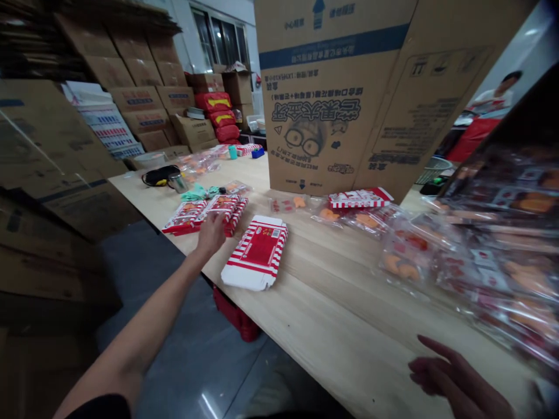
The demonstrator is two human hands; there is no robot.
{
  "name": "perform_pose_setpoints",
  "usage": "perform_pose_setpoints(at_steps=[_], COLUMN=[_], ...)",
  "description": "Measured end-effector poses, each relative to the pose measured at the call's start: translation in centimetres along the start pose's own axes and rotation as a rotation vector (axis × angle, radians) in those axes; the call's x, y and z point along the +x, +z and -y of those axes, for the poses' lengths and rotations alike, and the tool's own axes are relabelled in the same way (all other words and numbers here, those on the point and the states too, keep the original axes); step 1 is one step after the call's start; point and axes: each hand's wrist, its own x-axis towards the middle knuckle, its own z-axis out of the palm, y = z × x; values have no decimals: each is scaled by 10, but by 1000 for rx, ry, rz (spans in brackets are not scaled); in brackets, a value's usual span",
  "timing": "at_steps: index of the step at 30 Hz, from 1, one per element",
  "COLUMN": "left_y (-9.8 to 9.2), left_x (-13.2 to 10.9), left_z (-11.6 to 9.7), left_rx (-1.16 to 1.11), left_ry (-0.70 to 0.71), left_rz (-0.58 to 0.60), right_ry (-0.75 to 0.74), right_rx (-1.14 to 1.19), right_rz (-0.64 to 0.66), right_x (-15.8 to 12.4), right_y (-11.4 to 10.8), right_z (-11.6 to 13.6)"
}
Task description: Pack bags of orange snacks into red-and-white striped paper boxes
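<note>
My left hand [212, 233] reaches over a group of red-and-white striped cartons [201, 212], its fingers on them; whether it grips them I cannot tell. Just to its right lies a flat folded striped carton [257, 253]. My right hand [454, 372] hovers at the near right, fingers apart and holding nothing, close to the wooden table [340, 314]. Clear plastic bags of orange-and-red snacks [404, 256] lie beyond it, with a piled mass of similar packs [502, 233] at the right.
A large printed cardboard carton [332, 99] stands on the table. Stacked cardboard boxes [140, 87] line the back wall. A red crate [236, 314] sits under the table edge. Another person [493, 99] stands at the far right. A black pouch and metal cup [166, 177] lie far left.
</note>
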Motion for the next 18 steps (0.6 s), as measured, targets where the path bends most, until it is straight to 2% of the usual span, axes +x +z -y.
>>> perform_pose_setpoints(at_steps=[5, 7, 9, 11, 13, 16, 18], left_y=[43, 49, 49, 47, 41, 25, 9], left_x=[-13, -20, -29, -39, -49, -63, -73], left_z=[-44, -57, -67, -77, -86, -105, -122], left_rx=[39, 52, 60, 62, 47, -10, -176], left_ry=[-211, -259, -274, -257, -214, -141, 9], left_rz=[250, 268, 212, 117, 23, -75, -116], right_ry=[-267, -349, -416, -483, -578, -795, -931], right_rx=[-136, -210, -260, -291, -332, -393, -411], right_rz=[202, 293, 356, 355, 296, 188, 119], right_x=[0, 3, 3, 2, -1, 0, 6], right_y=[38, 50, 60, 69, 78, 89, 93], right_z=[34, 39, 42, 48, 60, 93, 121])
